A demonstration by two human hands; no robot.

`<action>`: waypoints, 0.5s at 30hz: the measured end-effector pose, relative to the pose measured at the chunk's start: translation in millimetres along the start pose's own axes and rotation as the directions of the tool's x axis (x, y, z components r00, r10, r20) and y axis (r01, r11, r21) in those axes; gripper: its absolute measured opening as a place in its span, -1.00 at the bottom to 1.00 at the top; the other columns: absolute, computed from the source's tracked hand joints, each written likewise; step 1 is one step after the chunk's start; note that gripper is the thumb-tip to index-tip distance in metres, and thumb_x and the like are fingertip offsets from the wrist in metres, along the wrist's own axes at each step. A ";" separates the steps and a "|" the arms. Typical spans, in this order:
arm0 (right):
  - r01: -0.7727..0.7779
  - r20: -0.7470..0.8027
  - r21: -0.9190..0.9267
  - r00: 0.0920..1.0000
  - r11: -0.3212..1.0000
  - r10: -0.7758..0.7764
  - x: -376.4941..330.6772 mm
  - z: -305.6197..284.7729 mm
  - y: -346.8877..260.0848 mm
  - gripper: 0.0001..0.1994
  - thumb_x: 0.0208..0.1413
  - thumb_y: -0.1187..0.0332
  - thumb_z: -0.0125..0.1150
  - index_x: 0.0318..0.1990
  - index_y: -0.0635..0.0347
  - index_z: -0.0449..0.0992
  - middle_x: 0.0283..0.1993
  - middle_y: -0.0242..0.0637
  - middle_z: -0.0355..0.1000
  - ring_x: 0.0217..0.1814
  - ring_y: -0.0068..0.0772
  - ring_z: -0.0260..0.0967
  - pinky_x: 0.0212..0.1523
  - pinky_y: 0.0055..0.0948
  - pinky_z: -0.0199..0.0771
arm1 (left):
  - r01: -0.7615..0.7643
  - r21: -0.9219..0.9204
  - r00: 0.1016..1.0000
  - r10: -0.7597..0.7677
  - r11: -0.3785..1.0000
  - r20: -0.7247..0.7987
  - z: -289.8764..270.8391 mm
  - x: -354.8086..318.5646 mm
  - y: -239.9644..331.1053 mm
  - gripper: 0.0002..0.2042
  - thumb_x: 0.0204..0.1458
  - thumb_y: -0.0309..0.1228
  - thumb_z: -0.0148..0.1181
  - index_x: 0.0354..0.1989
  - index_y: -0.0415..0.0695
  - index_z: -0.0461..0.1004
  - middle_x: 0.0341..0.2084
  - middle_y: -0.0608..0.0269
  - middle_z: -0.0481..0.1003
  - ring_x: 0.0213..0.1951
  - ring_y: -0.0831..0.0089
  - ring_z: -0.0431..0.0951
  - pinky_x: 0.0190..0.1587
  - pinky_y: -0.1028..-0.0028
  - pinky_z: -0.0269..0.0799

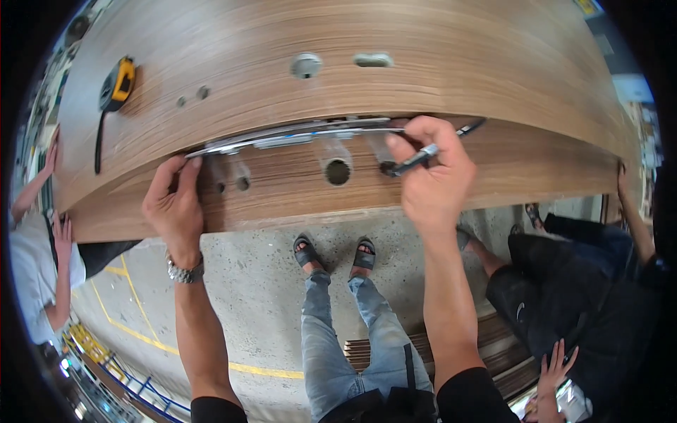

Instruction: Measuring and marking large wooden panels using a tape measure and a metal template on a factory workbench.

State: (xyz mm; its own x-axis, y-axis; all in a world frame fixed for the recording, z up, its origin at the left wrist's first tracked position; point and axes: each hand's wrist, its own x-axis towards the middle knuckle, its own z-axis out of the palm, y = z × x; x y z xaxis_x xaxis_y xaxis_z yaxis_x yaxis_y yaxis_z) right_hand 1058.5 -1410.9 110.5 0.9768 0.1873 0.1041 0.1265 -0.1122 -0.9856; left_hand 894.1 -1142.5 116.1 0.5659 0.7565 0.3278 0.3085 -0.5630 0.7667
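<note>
I see my left hand [175,204] spread flat, fingers pointing up, left of centre; my right hand [431,175] is curled closed, forearm rising from the lower edge.

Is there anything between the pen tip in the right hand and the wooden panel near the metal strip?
Nothing visible does. The right hand holds the pen with its tip already at the wooden panel, just below the metal strip. The left hand rests at the strip's other end, away from the pen.

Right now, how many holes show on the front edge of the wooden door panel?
4: two small holes beside the left hand, one large round hole at centre, one under the right hand. More may be hidden behind the hands.
</note>
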 end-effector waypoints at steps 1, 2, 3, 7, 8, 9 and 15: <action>0.024 0.010 -0.036 1.000 0.999 -0.024 -2.5 4.1 -4.1 -0.81 0.09 0.63 0.41 -0.21 0.25 0.52 -0.26 -0.50 0.48 -0.19 -0.69 0.36 -0.15 -0.63 0.37 | 0.014 0.041 1.000 -0.014 0.999 0.012 -8.6 2.0 -7.4 -0.89 0.10 -0.53 0.41 -0.26 -0.29 0.63 -0.46 0.40 0.56 -0.40 0.67 0.43 -0.31 0.60 0.38; 0.077 -0.001 -0.042 0.997 0.996 -0.077 -2.5 0.4 -3.9 -0.83 0.09 0.61 0.41 -0.24 0.24 0.53 -0.27 -0.53 0.45 -0.22 -0.67 0.33 -0.17 -0.63 0.34 | 0.015 -0.004 0.999 -0.015 1.000 0.028 -5.5 0.4 -3.1 -0.89 0.08 -0.53 0.41 -0.27 -0.28 0.63 -0.47 0.35 0.58 -0.41 0.64 0.46 -0.32 0.57 0.40; 0.096 -0.004 -0.064 0.995 0.993 -0.097 -1.5 -4.9 -1.6 -0.83 0.09 0.60 0.42 -0.24 0.24 0.53 -0.28 -0.52 0.45 -0.21 -0.67 0.33 -0.16 -0.63 0.34 | 0.012 -0.033 0.999 -0.011 0.999 0.034 1.2 -1.6 4.4 -0.90 0.07 -0.54 0.41 -0.28 -0.27 0.63 -0.47 0.30 0.60 -0.43 0.61 0.48 -0.34 0.54 0.41; 0.106 0.018 -0.045 0.994 0.993 -0.105 -0.1 -21.3 3.8 -0.83 0.13 0.63 0.37 -0.20 0.26 0.49 -0.19 -0.33 0.53 -0.12 -0.58 0.41 -0.02 -0.56 0.40 | -0.111 -0.058 0.994 0.111 0.992 -0.017 16.3 -4.8 6.3 -0.91 -0.01 -0.55 0.42 -0.38 -0.22 0.60 -0.52 0.14 0.53 -0.47 0.33 0.54 -0.38 0.42 0.44; 0.113 0.030 0.006 0.993 0.994 -0.113 -0.3 -18.4 8.0 -0.83 0.15 0.64 0.35 -0.18 0.27 0.48 -0.14 -0.26 0.56 -0.09 -0.54 0.44 0.02 -0.54 0.42 | -0.118 -0.069 0.993 0.118 0.991 -0.015 10.7 -4.5 5.6 -0.90 -0.02 -0.56 0.42 -0.37 -0.22 0.60 -0.52 0.13 0.52 -0.48 0.29 0.54 -0.39 0.40 0.43; 0.138 0.070 0.042 0.988 0.990 -0.140 0.9 -18.2 13.3 -0.81 0.16 0.66 0.33 -0.15 0.27 0.46 -0.07 -0.17 0.58 -0.05 -0.48 0.48 0.06 -0.52 0.44 | -0.123 -0.087 0.992 0.123 0.989 -0.012 5.4 -4.1 4.6 -0.90 -0.03 -0.57 0.42 -0.37 -0.22 0.59 -0.52 0.12 0.52 -0.49 0.25 0.54 -0.40 0.38 0.42; 0.128 0.080 -0.004 0.989 0.992 -0.127 1.5 -18.0 18.5 -0.81 0.15 0.62 0.37 -0.17 0.23 0.48 -0.11 -0.23 0.59 -0.13 -0.55 0.45 -0.08 -0.58 0.44 | -0.125 -0.102 0.992 0.120 0.987 -0.049 -3.8 -8.2 -2.6 -0.92 -0.02 -0.51 0.37 -0.36 -0.17 0.61 -0.46 0.16 0.49 -0.42 0.13 0.55 -0.38 0.30 0.45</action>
State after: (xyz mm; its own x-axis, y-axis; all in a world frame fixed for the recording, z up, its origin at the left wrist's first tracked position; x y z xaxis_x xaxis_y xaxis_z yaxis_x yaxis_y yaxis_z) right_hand 1065.4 -1430.3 94.8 0.9357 0.2778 0.2177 0.2512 -0.0908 -0.9637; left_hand 885.8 -1146.0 113.5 0.5610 0.6987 0.4440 0.1560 -0.6160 0.7722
